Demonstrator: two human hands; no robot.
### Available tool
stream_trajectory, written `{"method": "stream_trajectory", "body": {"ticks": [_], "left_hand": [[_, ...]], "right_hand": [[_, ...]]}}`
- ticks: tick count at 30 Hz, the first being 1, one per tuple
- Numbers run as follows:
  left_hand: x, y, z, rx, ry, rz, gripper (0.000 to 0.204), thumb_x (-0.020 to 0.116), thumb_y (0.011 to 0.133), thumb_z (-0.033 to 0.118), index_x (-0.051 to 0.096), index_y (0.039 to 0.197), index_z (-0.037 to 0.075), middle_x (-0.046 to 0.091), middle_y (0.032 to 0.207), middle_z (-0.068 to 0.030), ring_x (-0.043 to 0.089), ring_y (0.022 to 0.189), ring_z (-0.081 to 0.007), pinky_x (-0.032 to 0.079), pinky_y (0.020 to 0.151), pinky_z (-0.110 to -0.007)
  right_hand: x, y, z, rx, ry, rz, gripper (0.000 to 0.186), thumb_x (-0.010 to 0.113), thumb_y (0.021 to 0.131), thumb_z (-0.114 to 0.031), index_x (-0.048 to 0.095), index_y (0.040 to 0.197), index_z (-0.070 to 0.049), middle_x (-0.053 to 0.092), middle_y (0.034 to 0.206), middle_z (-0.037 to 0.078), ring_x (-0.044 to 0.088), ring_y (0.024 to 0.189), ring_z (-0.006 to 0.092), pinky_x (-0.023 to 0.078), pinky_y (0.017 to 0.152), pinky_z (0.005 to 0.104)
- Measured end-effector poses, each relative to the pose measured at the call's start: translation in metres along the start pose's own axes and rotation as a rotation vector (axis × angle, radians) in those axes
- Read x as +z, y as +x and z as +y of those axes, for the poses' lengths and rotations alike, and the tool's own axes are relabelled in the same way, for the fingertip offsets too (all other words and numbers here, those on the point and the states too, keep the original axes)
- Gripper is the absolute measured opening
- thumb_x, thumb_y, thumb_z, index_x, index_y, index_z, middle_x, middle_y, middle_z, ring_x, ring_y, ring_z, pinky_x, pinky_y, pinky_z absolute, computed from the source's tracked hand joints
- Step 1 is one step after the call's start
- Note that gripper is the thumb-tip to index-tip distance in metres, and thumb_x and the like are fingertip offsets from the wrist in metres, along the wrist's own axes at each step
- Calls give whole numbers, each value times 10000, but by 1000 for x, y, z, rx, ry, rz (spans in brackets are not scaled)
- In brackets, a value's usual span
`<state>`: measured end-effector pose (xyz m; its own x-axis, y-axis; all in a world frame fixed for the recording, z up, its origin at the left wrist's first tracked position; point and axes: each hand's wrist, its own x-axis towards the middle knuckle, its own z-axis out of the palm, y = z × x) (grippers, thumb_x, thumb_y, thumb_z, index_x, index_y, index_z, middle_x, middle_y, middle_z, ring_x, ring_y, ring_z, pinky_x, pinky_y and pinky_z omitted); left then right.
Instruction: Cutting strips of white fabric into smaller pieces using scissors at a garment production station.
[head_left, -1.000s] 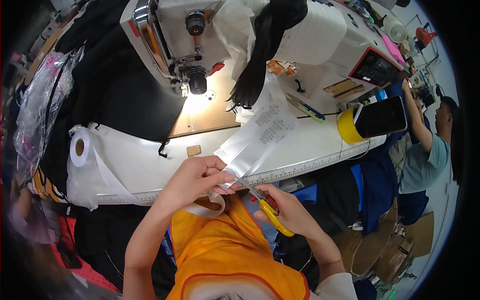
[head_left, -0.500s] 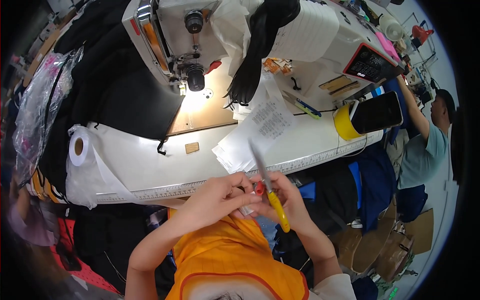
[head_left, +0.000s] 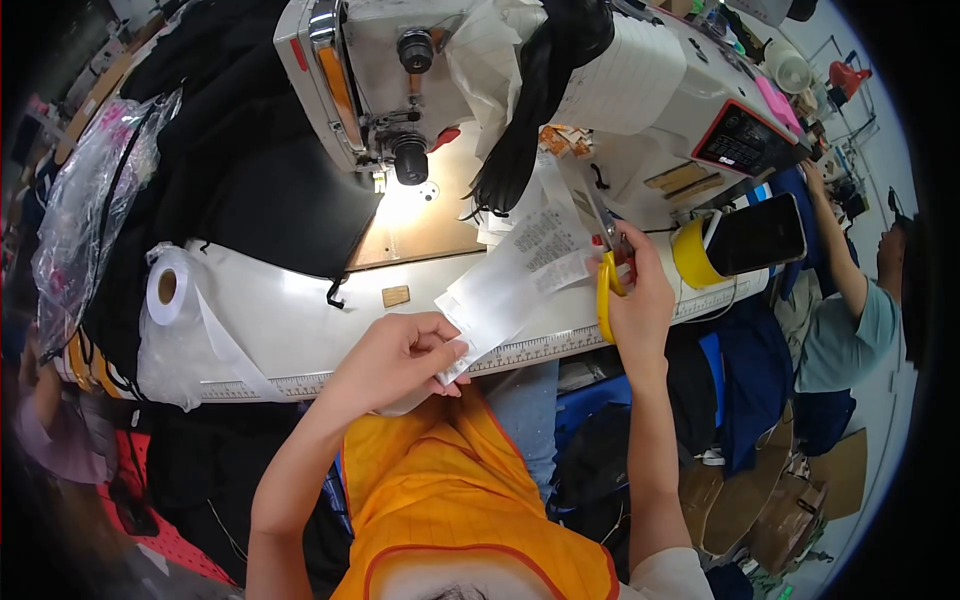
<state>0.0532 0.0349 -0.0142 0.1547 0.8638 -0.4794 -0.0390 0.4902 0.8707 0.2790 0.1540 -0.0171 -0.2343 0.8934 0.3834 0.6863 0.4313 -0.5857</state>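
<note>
My left hand [head_left: 400, 362] pinches the near end of a white printed label strip [head_left: 492, 312] at the table's front edge. The strip slants away across the table towards the sewing machine [head_left: 385, 95], with other printed labels under or beside it. My right hand [head_left: 640, 300] is closed on the scissors [head_left: 606, 290] by their yellow handles, the blades pointing away over the far end of the labels. A small red part shows by the scissors' pivot; I cannot make out what it is.
A white tape roll [head_left: 168, 285] and a small wooden piece [head_left: 396, 295] lie on the left of the table. Black fabric [head_left: 270, 190] reaches the machine's needle. At right, a phone [head_left: 755, 235] leans by a yellow tape roll [head_left: 692, 255]. A person [head_left: 850, 315] stands at far right.
My hands have come apart. The left has moved down-left and pinches the label strip; the right has carried the scissors up and to the right over the table.
</note>
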Motion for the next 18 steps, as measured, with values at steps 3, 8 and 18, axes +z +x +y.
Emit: {"method": "stream_trajectory", "body": {"ticks": [3, 8, 18], "left_hand": [[-1, 0, -4, 17, -31, 15, 190, 546, 902, 160, 560, 928, -27, 660, 796, -88, 647, 652, -127, 499, 570, -183], [3, 2, 1, 11, -47, 28, 182, 551, 899, 158, 560, 931, -21, 665, 788, -88, 647, 640, -119, 491, 570, -173], [4, 2, 3, -9, -56, 12, 179, 543, 903, 168, 566, 945, -4, 677, 804, -95, 646, 634, -115, 475, 561, -167]], "right_hand": [[-4, -18, 5, -182, -138, 35, 472, 704, 736, -115, 506, 1161, -56, 589, 894, 73, 543, 756, 169, 432, 680, 269], [-43, -94, -4, 363, 730, -785, 549, 722, 746, -311, 473, 1164, -57, 554, 842, 41, 528, 774, 123, 429, 704, 257], [-7, -94, -18, 307, 616, -945, 395, 623, 832, -132, 460, 1179, -39, 532, 856, 42, 488, 737, 102, 417, 694, 222]]}}
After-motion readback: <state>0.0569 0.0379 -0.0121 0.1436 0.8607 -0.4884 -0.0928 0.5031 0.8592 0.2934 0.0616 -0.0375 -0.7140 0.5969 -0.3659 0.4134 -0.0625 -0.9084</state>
